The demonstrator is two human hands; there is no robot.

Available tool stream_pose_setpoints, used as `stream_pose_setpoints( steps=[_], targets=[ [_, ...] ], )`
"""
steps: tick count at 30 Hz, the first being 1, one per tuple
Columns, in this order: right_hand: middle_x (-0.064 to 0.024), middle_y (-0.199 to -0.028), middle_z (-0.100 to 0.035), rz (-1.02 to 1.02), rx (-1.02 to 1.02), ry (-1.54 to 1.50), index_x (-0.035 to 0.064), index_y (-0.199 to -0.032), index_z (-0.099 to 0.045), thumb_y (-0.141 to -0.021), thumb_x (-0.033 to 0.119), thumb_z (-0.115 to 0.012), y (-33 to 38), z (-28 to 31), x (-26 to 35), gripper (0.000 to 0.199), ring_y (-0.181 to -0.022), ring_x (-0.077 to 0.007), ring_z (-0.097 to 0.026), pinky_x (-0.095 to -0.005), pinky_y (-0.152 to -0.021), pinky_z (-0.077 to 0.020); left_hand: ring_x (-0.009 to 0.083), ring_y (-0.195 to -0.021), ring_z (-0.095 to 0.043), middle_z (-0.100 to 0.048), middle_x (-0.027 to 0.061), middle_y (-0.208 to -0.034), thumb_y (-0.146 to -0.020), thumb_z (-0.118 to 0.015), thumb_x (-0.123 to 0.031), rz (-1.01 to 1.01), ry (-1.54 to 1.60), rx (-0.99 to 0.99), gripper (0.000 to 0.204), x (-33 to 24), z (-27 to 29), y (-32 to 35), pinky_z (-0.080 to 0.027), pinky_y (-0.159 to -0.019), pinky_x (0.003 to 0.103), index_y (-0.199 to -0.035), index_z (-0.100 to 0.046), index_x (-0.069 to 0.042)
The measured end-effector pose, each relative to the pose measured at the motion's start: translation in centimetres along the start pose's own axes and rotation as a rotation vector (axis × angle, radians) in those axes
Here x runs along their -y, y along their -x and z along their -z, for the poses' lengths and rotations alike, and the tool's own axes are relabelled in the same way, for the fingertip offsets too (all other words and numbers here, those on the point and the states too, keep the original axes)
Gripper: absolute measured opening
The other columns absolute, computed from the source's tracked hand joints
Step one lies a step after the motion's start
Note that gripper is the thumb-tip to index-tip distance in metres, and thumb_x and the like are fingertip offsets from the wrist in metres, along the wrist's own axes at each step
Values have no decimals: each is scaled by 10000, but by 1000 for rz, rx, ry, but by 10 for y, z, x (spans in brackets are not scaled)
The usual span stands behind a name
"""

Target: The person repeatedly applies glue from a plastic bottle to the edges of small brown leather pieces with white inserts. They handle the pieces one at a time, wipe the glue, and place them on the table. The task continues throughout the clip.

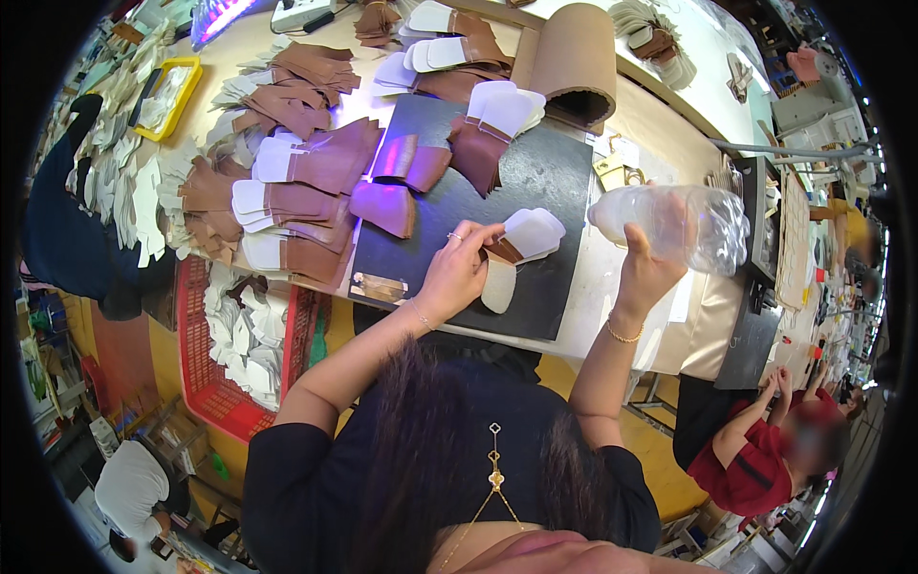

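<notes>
My left hand (459, 268) presses on a brown-and-white cut shoe piece (521, 244) lying on a dark grey work mat (535, 182); its fingers are bent over the piece's brown end. My right hand (645, 273) is raised beside the mat and grips a clear plastic bottle (684, 225) held on its side. More brown and white pieces (492, 129) lie at the mat's far edge.
Stacks of brown and white pieces (306, 163) cover the table to the left. A red basket (206, 373) of white pieces stands at the lower left. A cardboard roll (574, 57) lies beyond the mat, a yellow tray (177, 96) far left. Another person in red (755, 459) sits at the right.
</notes>
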State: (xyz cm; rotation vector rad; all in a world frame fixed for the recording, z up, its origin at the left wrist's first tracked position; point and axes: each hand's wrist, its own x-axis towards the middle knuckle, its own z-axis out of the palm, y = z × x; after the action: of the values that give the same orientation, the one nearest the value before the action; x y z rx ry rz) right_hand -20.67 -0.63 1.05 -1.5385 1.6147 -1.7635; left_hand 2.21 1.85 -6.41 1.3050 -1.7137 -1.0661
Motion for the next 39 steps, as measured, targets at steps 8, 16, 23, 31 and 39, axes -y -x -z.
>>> stream_pose_setpoints(
  steps=[8,16,23,31,39],
  targets=[
    [-217,-1290,-567,-70,40,-267,23,-1369,-399,-679,205,-899,18,3,5,871,-1202,-303,-561,-432,-999,-498,213,-712,-612,-596,85,-1071,-766,-587,120,-185,-107,-83,405,2,-7,7,-511,-672,337,-1122,-663,-58],
    [-160,-1317,-569,-167,301,-378,12,-1345,-453,-680,214,-902,45,-20,5,827,-1216,-252,-554,-392,-990,-499,285,-879,-650,-602,97,-1070,-777,-638,51,-178,-55,68,201,9,3,4,-525,-728,346,-962,-645,-28],
    [-139,-1305,-586,233,625,13,2,-1302,-528,-724,211,-861,71,-23,-17,699,-1185,-220,-570,-357,-981,-489,329,-915,-609,-577,118,-969,-787,-563,75,-139,68,169,151,4,17,-1,-503,-795,390,-905,-586,-16],
    [-169,-1181,-668,-16,215,-141,-27,-1249,-572,-770,196,-796,48,-21,-13,574,-1041,-284,-675,-378,-872,-559,280,-883,-594,-563,108,-949,-766,-570,111,-157,93,143,179,5,14,1,-489,-770,350,-903,-592,-2],
    [-133,-1193,-674,65,463,5,-30,-1236,-575,-683,157,-881,52,-44,-4,659,-1035,-218,-653,-320,-918,-523,328,-945,-615,-573,115,-1022,-784,-577,74,-105,54,142,214,-1,15,3,-502,-816,393,-957,-625,-41]
  ],
)
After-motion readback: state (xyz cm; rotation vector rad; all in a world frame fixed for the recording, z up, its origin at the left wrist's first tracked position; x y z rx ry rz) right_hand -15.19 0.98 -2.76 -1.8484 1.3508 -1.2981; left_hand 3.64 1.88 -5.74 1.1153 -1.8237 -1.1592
